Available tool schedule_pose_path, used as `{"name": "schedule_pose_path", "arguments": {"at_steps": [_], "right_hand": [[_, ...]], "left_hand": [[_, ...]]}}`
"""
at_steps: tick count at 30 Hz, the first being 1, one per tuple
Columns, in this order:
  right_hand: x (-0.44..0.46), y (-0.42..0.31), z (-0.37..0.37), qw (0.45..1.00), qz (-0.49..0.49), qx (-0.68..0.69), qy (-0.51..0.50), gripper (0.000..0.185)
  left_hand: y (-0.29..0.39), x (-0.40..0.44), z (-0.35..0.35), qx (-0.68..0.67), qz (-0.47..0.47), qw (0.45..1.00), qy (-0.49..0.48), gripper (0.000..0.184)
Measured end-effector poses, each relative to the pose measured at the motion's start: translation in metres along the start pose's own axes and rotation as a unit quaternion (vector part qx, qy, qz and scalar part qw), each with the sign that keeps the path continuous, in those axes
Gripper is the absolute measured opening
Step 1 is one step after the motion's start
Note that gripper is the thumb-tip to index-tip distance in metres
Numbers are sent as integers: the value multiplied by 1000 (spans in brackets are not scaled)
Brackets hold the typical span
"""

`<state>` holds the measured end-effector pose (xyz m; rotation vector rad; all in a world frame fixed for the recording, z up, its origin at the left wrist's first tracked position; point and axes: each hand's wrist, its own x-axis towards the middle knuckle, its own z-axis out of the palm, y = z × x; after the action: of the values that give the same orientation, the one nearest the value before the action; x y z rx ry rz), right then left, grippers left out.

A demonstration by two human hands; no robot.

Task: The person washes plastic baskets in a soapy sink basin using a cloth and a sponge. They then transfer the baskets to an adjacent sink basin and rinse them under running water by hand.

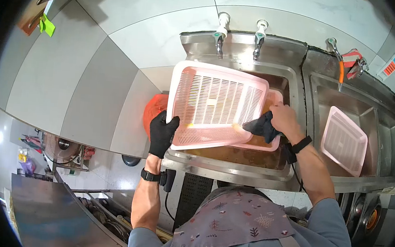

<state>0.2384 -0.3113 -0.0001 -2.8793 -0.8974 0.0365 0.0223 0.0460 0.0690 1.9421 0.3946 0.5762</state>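
Note:
My left hand point(163, 132), in a black glove, grips the near left corner of a pink plastic basket point(211, 101) with slotted sides. The basket is tilted over the left sink, and small yellowish bits cling to its inside. My right hand point(282, 118) is bare and closed on a dark cloth point(264, 127), which lies against the basket's right near side. A second pink basket point(276, 101) sits beneath the first in the sink, mostly hidden. Brownish water point(213, 156) shows around it.
Two taps point(219, 37) stand behind the left sink point(293, 145). In the right sink point(325, 94) another pink basket point(343, 139) leans under a tap with an orange hose point(341, 72). An orange-red bag or container point(154, 111) sits left of the sink.

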Motion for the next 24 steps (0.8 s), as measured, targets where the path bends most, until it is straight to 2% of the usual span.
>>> {"name": "schedule_pose_path", "arguments": {"at_steps": [4, 6, 10, 12, 14, 17, 18, 20, 21, 24], "right_hand": [[5, 1, 29, 999, -30, 9, 33, 20], [14, 4, 43, 995, -56, 83, -26, 19], [25, -13, 42, 991, -82, 96, -52, 18], [20, -42, 16, 986, -91, 137, 11, 19], [22, -72, -19, 985, -71, 155, 1, 20], [36, -95, -25, 947, -66, 303, 84, 28], [44, -103, -24, 947, -67, 302, 85, 28], [56, -124, -14, 897, -52, 392, 197, 30], [65, -134, -4, 874, -56, 429, 223, 28], [72, -164, 16, 875, -82, 437, 191, 32]], "left_hand": [[-1, 2, -5, -38, 2, 999, 3, 13], [2, 1, -8, -53, -11, 998, 8, 14], [-11, 6, -12, -21, -34, 999, 7, 15], [-19, 2, -6, -11, -12, 1000, 0, 15], [-23, -1, 6, -26, -16, 1000, 1, 15], [-31, -5, 15, -23, -34, 999, -20, 19], [-28, -5, 19, -24, -33, 999, -19, 19], [-24, -9, 26, -51, -40, 997, -34, 20], [-29, -8, 27, -12, -42, 999, -31, 22], [-32, -5, 32, -15, -56, 997, -43, 25]]}}
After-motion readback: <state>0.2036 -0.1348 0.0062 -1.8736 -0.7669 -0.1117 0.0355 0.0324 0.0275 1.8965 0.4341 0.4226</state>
